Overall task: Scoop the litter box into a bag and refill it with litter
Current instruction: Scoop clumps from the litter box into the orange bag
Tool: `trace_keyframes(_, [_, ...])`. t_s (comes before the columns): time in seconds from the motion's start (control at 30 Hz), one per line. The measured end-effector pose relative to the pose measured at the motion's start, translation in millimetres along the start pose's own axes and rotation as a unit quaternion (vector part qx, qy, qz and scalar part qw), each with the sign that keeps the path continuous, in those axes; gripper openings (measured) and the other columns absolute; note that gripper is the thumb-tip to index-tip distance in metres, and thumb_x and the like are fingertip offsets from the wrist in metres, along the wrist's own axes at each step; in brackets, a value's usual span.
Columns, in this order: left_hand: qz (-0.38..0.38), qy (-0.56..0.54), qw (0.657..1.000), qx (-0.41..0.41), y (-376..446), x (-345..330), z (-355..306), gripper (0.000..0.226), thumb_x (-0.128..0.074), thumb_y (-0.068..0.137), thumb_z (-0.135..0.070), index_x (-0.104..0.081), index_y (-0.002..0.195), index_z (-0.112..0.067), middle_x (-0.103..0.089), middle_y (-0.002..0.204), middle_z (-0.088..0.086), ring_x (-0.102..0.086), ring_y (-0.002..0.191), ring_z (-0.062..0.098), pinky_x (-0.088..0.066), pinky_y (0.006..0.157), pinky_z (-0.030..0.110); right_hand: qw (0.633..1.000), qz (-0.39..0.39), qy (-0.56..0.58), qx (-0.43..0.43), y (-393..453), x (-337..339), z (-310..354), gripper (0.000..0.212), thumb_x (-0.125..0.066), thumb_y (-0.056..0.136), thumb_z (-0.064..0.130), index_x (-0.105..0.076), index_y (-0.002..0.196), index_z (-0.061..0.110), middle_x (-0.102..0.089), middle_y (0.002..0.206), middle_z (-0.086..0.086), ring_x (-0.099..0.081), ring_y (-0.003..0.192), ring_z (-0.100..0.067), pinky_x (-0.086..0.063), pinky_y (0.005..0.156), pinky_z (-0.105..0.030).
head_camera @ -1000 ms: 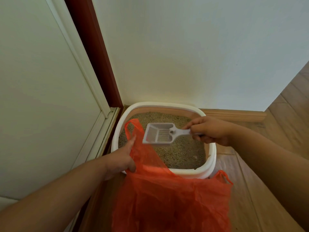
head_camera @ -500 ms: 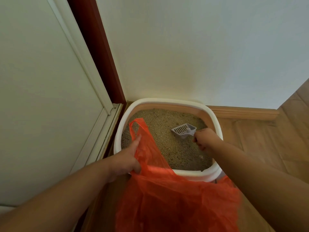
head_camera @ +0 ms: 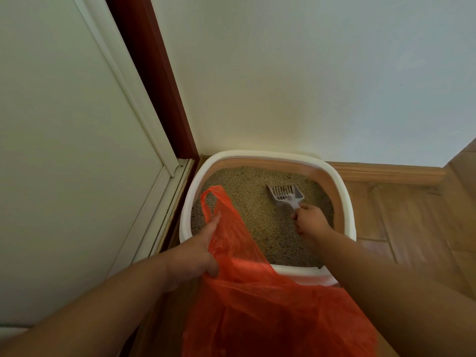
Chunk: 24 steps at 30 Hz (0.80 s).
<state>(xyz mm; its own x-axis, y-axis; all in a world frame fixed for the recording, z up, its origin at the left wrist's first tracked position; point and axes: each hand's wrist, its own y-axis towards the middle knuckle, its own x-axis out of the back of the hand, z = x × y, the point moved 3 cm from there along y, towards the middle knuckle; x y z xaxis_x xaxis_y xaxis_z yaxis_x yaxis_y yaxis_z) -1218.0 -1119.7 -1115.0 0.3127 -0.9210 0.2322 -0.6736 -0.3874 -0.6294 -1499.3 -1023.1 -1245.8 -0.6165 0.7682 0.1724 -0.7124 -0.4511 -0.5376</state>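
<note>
Right hand (head_camera: 307,221) gripping scoop (head_camera: 284,195) handle, left hand (head_camera: 199,249) pinching orange bag (head_camera: 257,292) edge. Risk: litter (head_camera: 257,215) spilling onto floor (head_camera: 412,215) if bag mouth sags.

The litter box (head_camera: 345,202) sits on the floor (head_camera: 417,228) in the corner, the wall (head_camera: 309,86) behind it, the door (head_camera: 64,150) to its left; the scoop (head_camera: 284,195) lies in the litter (head_camera: 257,215), right of centre; the bag (head_camera: 257,300) hangs before the box's near-left rim.
</note>
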Motion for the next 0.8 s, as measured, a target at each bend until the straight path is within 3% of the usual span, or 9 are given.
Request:
trace_keyframes(0.1, [0.003, 0.003, 1.0, 0.0, 2, -1, -3, 0.131, -0.065, 0.075, 0.018, 0.007, 0.157, -0.055, -0.035, 0.157, 0.002, -0.063, 0.119, 0.024, -0.06, 0.093, 0.049, 0.999, -0.037, 0.032, 0.011, -4, 8, -4, 0.044, -0.042, 0.1, 0.008, -0.049, 0.143, 0.014, -0.061, 0.085, -0.007, -0.048, 0.062, -0.016, -0.036, 0.054, -0.034])
trace_keyframes(0.27, [0.003, 0.003, 1.0, -0.005, 4, -9, -8, 0.131, -0.063, 0.074, 0.021, 0.003, 0.158, -0.055, -0.038, 0.156, 0.002, -0.065, 0.117, 0.025, -0.062, 0.088, 0.048, 0.989, -0.104, 0.098, -0.036, 3, 14, -14, 0.055, -0.044, 0.096, 0.007, -0.04, 0.15, 0.015, -0.064, 0.104, -0.014, -0.05, 0.068, -0.018, -0.037, 0.056, -0.033])
trace_keyframes(0.37, [0.014, 0.009, 1.0, -0.002, 6, -11, -7, 0.132, -0.066, 0.073, 0.019, 0.002, 0.157, -0.057, -0.036, 0.158, 0.003, -0.065, 0.117, 0.026, -0.061, 0.089, 0.051, 0.985, -0.123, 0.098, -0.074, 13, 15, -15, 0.045, -0.043, 0.096, 0.003, -0.051, 0.14, 0.009, -0.062, 0.095, -0.012, -0.047, 0.064, -0.019, -0.033, 0.051, -0.033])
trace_keyframes(0.43, [0.014, 0.013, 1.0, -0.001, 6, -10, -5, 0.131, -0.066, 0.073, 0.018, 0.001, 0.157, -0.057, -0.037, 0.158, 0.005, -0.067, 0.116, 0.026, -0.06, 0.09, 0.054, 0.987, -0.117, 0.089, -0.069, 20, 14, -12, 0.043, -0.041, 0.097, 0.001, -0.052, 0.138, 0.006, -0.06, 0.094, -0.011, -0.045, 0.063, -0.018, -0.031, 0.051, -0.032])
trace_keyframes(0.57, [0.013, 0.013, 1.0, 0.004, 3, -6, 2, 0.13, -0.064, 0.073, 0.019, 0.001, 0.157, -0.056, -0.05, 0.142, -0.001, -0.074, 0.104, 0.027, -0.058, 0.091, 0.058, 0.99, -0.112, 0.073, -0.04, 29, 7, -4, 0.052, -0.041, 0.1, 0.006, -0.04, 0.151, 0.013, -0.065, 0.121, -0.017, -0.051, 0.074, -0.019, -0.037, 0.057, -0.032])
trace_keyframes(0.8, [0.015, 0.005, 1.0, 0.024, 2, -2, 9, 0.129, -0.063, 0.074, 0.019, 0.001, 0.156, -0.058, -0.053, 0.133, -0.009, -0.075, 0.102, 0.028, -0.059, 0.086, 0.052, 0.992, -0.109, -0.063, 0.015, 39, 1, -5, 0.042, -0.04, 0.102, 0.011, -0.047, 0.143, 0.004, -0.061, 0.125, -0.018, -0.06, 0.105, -0.033, -0.044, 0.074, -0.036])
